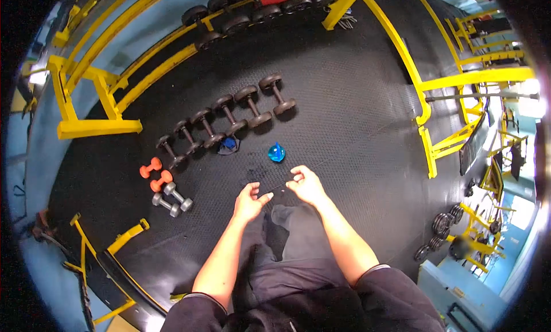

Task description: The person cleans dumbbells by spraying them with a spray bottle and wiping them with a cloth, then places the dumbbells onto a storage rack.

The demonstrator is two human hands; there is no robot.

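My left hand (pixel 249 202) is held low over the dark floor, its fingers curved and apart with nothing in them. Beside it, my right hand (pixel 306 186) is also empty, thumb and fingers spread. The two hands face each other across a small gap in front of my knees. Just beyond them stands a clear blue bottle (pixel 276 154), seen from above with a blue top. Left of the bottle, a crumpled dark cloth with a blue patch (pixel 229 146) lies close to the row of dumbbells.
Several black dumbbells (pixel 228 114) form a slanted row beyond the hands. Orange dumbbells (pixel 161 181) and grey dumbbells (pixel 178 196) lie at the left. A yellow-framed dumbbell rack (pixel 155 62) stands at the back, and another yellow frame (pixel 402 45) at the right.
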